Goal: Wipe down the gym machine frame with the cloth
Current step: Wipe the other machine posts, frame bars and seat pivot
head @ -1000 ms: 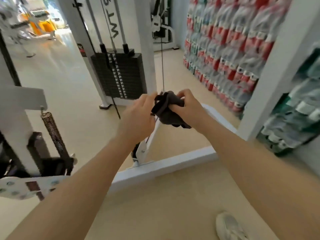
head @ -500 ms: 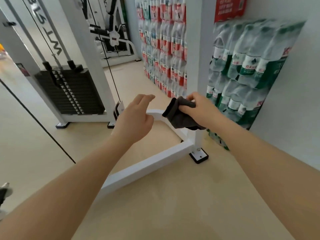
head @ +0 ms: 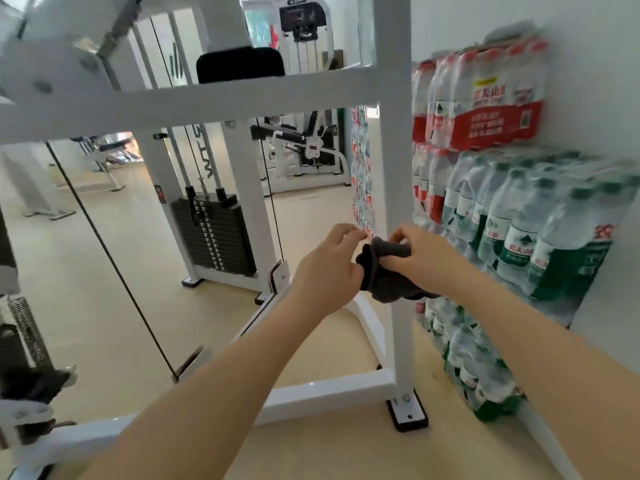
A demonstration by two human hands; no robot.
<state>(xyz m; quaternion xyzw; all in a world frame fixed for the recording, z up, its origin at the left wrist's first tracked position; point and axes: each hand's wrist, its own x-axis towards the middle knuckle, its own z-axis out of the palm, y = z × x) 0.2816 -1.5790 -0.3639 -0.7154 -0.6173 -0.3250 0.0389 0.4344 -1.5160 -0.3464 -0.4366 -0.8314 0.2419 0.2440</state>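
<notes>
A dark grey cloth (head: 382,271) is bunched in front of the white upright post (head: 394,161) of the gym machine frame. My right hand (head: 420,259) grips the cloth from the right. My left hand (head: 329,271) touches the cloth's left edge, fingers curled around its folds. The frame's horizontal crossbar (head: 207,105) runs across the top of the view. Its floor bar (head: 329,393) lies below my arms, ending in a black foot plate (head: 408,412).
Shrink-wrapped packs of water bottles (head: 519,230) are stacked against the wall on the right, close behind the post. A black weight stack (head: 214,233) stands further back. A thin black cable (head: 114,258) runs diagonally on the left. A spring (head: 29,334) hangs at far left.
The view has tilted up and turned right toward the upright post. My left hand, open and apart half a second ago, has come back onto the cloth. Both hands are higher.
</notes>
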